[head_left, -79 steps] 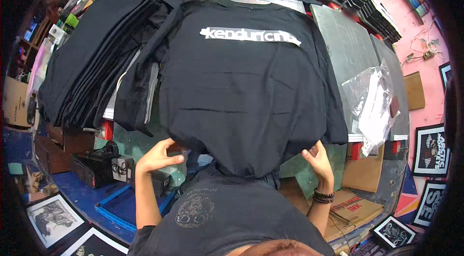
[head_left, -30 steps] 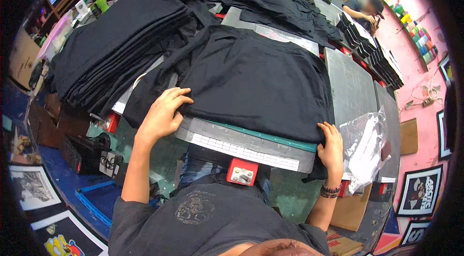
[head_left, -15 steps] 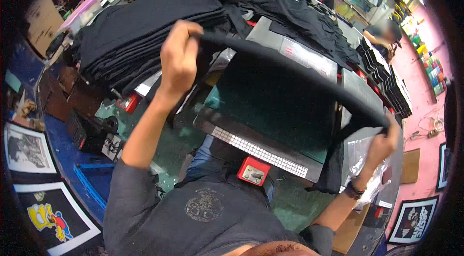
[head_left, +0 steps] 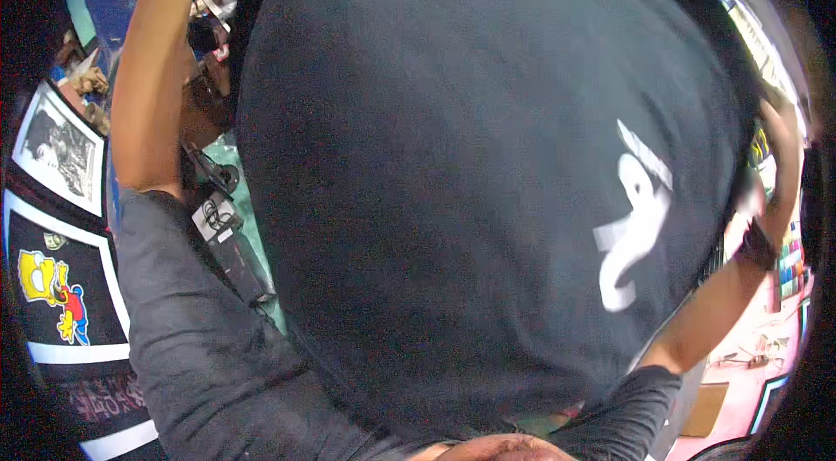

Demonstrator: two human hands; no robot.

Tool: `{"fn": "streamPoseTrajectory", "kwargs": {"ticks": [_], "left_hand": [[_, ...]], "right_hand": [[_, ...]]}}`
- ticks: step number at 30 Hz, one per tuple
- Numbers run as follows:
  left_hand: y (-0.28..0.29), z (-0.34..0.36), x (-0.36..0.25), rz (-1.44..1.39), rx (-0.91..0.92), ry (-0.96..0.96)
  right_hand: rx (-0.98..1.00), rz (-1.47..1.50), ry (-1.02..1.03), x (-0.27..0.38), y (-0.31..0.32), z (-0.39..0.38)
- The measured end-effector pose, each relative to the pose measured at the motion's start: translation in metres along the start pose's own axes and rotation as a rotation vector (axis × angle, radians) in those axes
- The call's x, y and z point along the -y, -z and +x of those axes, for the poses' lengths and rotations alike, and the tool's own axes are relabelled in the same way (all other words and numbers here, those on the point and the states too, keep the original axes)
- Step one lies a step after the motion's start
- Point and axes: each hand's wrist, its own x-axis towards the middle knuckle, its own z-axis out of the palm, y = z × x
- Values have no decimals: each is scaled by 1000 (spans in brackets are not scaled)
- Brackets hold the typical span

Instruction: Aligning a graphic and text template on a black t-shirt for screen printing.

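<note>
Filling nearly the whole view, a black t-shirt hangs raised between both arms; the right hand seems pinched on its edge, the left grip out of view.

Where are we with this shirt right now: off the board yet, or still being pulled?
Done: the black T-shirt carries a white print and is lifted up, filling the view. In hand: the right hand grips its edge; the left arm is raised, hand out of frame. Left: setting it down; the spot is hidden.

I'm in a print workshop: a printed black T-shirt fills my view, and framed cartoon art prints line the left edge.
</note>
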Motion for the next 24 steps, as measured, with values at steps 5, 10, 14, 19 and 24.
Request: {"fn": "streamPoseTrajectory", "kwargs": {"ticks": [5, 10, 14, 19, 24], "left_hand": [[15, 17, 112, 294, -33, 198], [69, 78, 172, 225, -454, -21], [49, 8, 181, -156, -343, 362], [-33, -146, 217, -141, -117, 361], [-91, -288, 170, -9, 88, 591]], "right_hand": [[-229, -5, 143, 191, -113, 135], [-707, 207, 252, 245, -100, 194], [-700, 357, 33, 328, -143, 131], [-513, 370, 6, 342, -286, 79], [-64, 334, 134, 343, -413, -25]]}}
